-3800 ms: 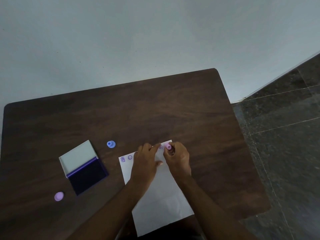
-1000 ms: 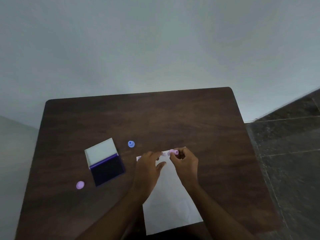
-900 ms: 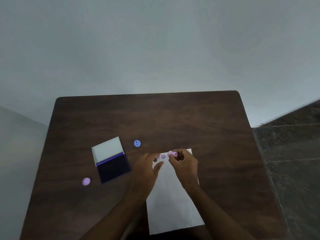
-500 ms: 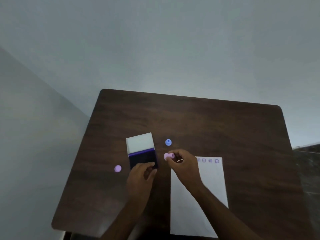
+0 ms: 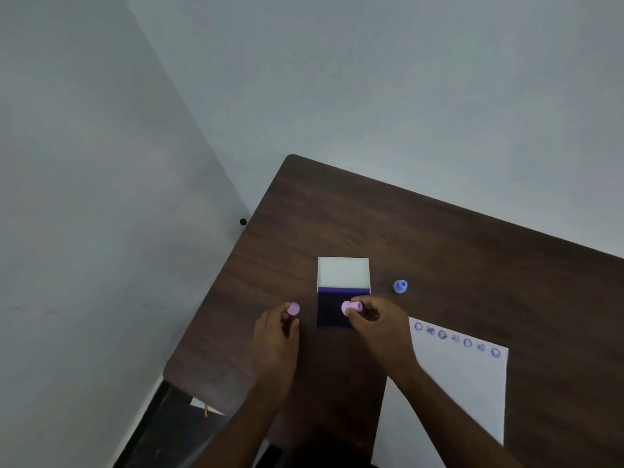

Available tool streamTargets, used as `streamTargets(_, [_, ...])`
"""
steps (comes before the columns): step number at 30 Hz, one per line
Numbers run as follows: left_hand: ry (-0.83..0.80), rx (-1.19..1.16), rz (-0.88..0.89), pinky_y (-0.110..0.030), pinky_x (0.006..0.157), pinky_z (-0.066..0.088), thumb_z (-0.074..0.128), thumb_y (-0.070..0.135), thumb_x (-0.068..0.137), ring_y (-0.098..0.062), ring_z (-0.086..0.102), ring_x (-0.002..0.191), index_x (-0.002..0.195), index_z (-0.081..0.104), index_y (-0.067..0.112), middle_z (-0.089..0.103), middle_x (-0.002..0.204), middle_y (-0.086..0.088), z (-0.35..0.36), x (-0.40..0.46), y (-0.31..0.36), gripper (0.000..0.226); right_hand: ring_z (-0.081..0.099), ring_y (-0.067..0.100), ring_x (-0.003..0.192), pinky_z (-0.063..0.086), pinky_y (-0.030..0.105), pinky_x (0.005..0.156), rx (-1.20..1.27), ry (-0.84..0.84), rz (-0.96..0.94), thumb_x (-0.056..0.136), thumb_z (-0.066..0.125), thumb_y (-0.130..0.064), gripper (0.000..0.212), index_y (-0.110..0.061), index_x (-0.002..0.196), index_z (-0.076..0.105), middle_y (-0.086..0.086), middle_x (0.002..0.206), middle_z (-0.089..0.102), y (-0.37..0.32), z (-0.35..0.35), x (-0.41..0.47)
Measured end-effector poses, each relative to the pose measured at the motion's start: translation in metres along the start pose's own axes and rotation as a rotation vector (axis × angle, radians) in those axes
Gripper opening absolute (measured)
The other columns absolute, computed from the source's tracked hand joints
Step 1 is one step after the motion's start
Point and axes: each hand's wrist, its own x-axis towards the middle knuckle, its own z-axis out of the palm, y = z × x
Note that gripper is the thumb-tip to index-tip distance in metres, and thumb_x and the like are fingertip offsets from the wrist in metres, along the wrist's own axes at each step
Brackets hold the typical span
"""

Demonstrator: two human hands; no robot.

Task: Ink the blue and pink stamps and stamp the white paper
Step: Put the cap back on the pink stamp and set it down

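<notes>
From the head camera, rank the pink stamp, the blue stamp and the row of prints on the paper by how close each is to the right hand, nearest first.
1. pink stamp: pinched in the right hand, over the ink pad.
2. blue stamp: on the table, just beyond the hand.
3. row of prints: along the paper's top edge; its near end rivals the blue stamp.

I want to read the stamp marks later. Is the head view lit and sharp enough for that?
Head view: dim and even, no glare; the marks on the white paper show as small blurry blue rings, designs unreadable; table edges tilt from the wide lens.
</notes>
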Motion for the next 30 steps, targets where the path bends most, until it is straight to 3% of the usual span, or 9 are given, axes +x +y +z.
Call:
streamTargets(4, [-0.023, 0.0, -0.045, -0.037, 0.093, 0.052, 0.065, 0.023, 0.089, -0.013, 0.058, 0.105, 0.117, 0.062, 0.02, 0.062, 0.112, 0.003, 0.003, 0.007, -0.008, 0.029, 0.061, 0.006, 0.073, 0.045, 0.013, 0.064, -0.051, 0.01, -0.011, 0.085, 0.066, -0.04, 0.016, -0.024, 0.086, 0.067, -0.008, 0.078, 0.066, -0.003, 0.005, 0.004])
streamTargets(13, [-0.024, 0.091, 0.029, -0.031, 0.093, 0.05, 0.07, 0.028, 0.084, -0.014, 0.056, 0.109, 0.123, 0.06, 0.022, 0.059, 0.119, 0.003, 0.018, 0.022, -0.021, 0.04, 0.063, 0.01, 0.072, 0.048, 0.016, 0.065, -0.045, 0.036, -0.02, 0.085, 0.068, -0.036, 0.016, -0.02, 0.085, 0.069, -0.004, 0.078, 0.069, 0.002, 0.008, 0.005])
streamTargets(18, [-0.027, 0.114, 0.07, -0.025, 0.088, 0.045, 0.068, 0.031, 0.086, -0.016, 0.056, 0.106, 0.117, 0.064, 0.021, 0.059, 0.115, 0.001, 0.028, 0.03, -0.029, 0.033, 0.062, 0.005, 0.074, 0.045, 0.011, 0.066, -0.031, 0.014, 0.004, 0.085, 0.067, -0.041, 0.011, -0.03, 0.084, 0.063, -0.013, 0.077, 0.064, 0.007, 0.006, 0.005])
streamTargets(22, [-0.015, -0.039, 0.013, -0.022, 0.079, 0.048, 0.065, 0.042, 0.087, -0.007, 0.058, 0.092, 0.103, 0.067, 0.024, 0.06, 0.101, 0.009, 0.022, 0.031, -0.024, 0.024, 0.062, 0.005, 0.073, 0.045, 0.012, 0.065, -0.024, 0.017, -0.003, 0.084, 0.067, -0.041, 0.01, -0.032, 0.082, 0.062, -0.014, 0.076, 0.064, 0.009, 0.004, 0.006])
streamTargets(25, [-0.031, -0.209, -0.13, -0.009, 0.069, 0.044, 0.065, 0.052, 0.084, -0.001, 0.063, 0.084, 0.102, 0.066, 0.03, 0.066, 0.091, 0.018, 0.014, 0.028, -0.013, 0.028, 0.062, 0.007, 0.072, 0.047, 0.014, 0.064, -0.029, 0.018, 0.008, 0.084, 0.066, -0.044, 0.013, -0.032, 0.082, 0.062, -0.011, 0.076, 0.065, 0.011, 0.004, 0.009])
streamTargets(27, [-0.063, -0.361, -0.213, -0.004, 0.059, 0.046, 0.069, 0.049, 0.081, 0.003, 0.066, 0.082, 0.1, 0.066, 0.035, 0.069, 0.088, 0.021, 0.008, 0.026, -0.005, 0.024, 0.062, 0.006, 0.072, 0.047, 0.014, 0.064, -0.03, 0.017, 0.025, 0.083, 0.066, -0.047, 0.015, -0.033, 0.083, 0.061, -0.012, 0.076, 0.064, 0.011, 0.005, 0.009])
streamTargets(30, [-0.132, -0.613, -0.329, -0.009, 0.059, 0.051, 0.075, 0.034, 0.081, 0.002, 0.068, 0.083, 0.099, 0.069, 0.031, 0.074, 0.088, 0.014, 0.003, 0.031, 0.004, 0.019, 0.063, 0.006, 0.072, 0.049, 0.015, 0.065, -0.029, 0.023, 0.029, 0.082, 0.066, -0.049, 0.017, -0.033, 0.084, 0.062, -0.012, 0.077, 0.065, 0.011, 0.008, 0.01])
